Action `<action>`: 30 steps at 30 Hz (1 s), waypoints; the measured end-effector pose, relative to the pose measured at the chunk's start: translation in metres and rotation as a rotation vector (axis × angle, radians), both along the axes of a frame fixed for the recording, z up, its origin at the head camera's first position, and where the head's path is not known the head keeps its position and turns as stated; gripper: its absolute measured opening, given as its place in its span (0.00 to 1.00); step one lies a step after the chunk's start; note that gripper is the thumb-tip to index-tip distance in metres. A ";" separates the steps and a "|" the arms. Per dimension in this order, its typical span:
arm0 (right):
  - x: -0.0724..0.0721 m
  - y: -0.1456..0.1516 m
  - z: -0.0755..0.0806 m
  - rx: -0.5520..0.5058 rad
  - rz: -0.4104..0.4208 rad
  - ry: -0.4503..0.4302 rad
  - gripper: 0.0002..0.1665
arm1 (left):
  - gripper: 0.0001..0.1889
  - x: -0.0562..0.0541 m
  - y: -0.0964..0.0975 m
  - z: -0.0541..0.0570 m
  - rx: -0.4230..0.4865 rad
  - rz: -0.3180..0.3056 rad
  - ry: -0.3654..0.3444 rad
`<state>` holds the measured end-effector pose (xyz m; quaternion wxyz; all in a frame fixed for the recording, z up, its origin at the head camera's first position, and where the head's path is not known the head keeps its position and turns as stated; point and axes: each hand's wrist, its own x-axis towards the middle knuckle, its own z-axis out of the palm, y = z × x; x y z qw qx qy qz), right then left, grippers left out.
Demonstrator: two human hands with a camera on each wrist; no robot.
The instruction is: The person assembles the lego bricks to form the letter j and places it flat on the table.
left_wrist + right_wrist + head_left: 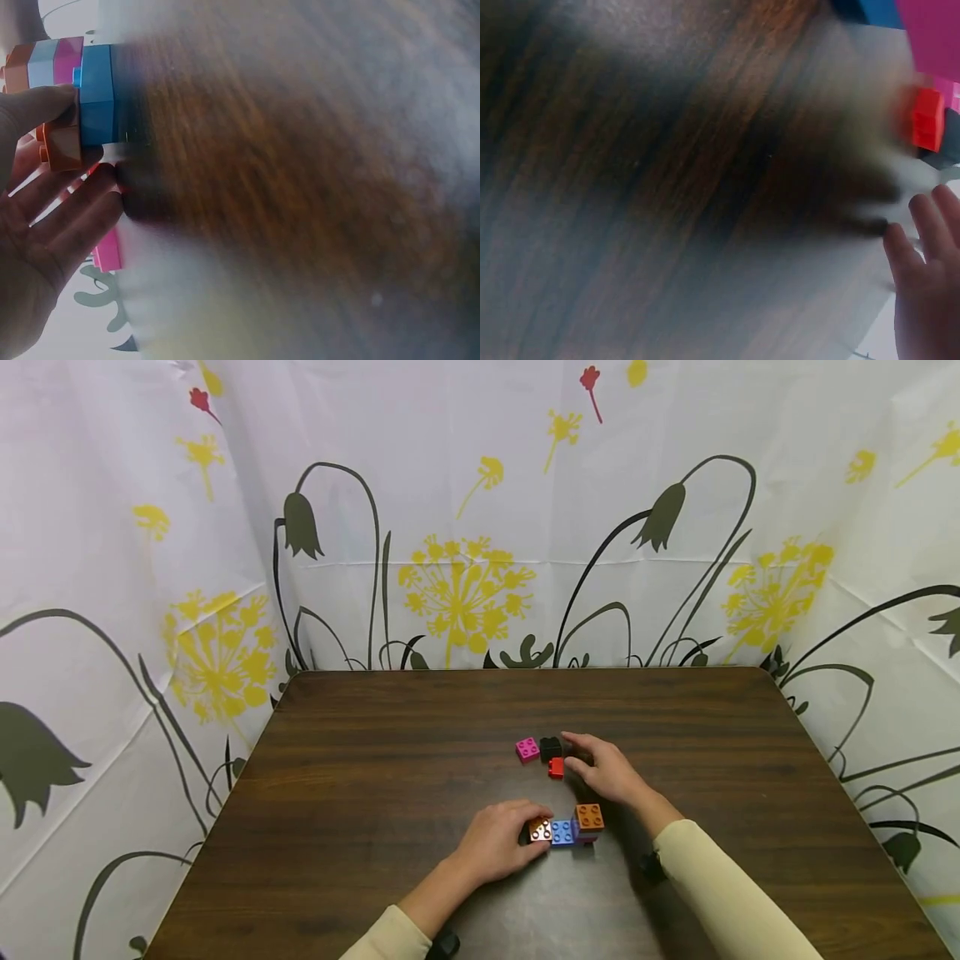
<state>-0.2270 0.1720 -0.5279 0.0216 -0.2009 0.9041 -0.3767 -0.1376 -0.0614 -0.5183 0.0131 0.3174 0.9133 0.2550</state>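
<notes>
In the left wrist view we see the tall end's side layers, orange, pale blue, magenta and blue; from the head, mainly studded tops. The stepped, multicoloured plastic-block assembly (562,832) sits on the brown wood-grain tabletop (360,760), its orange low end in the left hand's (495,843) grip; the right hand (611,770), fingers extended, holds nothing beside the small red plastic block (556,767).

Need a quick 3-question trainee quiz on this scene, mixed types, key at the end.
1. What does the left hand pinch?
2. True or false: in the head view, the black brick sits between the pink brick and the right hand.
3. Which is nearest the build: a) black brick, b) red brick, c) pink brick?

Key: 1. The orange brick at the build's left end, head view. 2. True. 3. b.
</notes>
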 end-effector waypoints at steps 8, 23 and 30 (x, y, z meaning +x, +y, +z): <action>-0.006 -0.008 0.006 0.182 0.056 0.007 0.32 | 0.19 -0.002 0.001 0.000 0.000 -0.012 -0.003; -0.012 -0.015 0.009 0.214 -0.020 0.040 0.23 | 0.19 -0.002 0.000 0.001 -0.005 -0.009 -0.003; -0.011 -0.014 0.013 0.148 -0.048 0.023 0.22 | 0.19 -0.002 -0.001 0.001 -0.012 -0.010 -0.021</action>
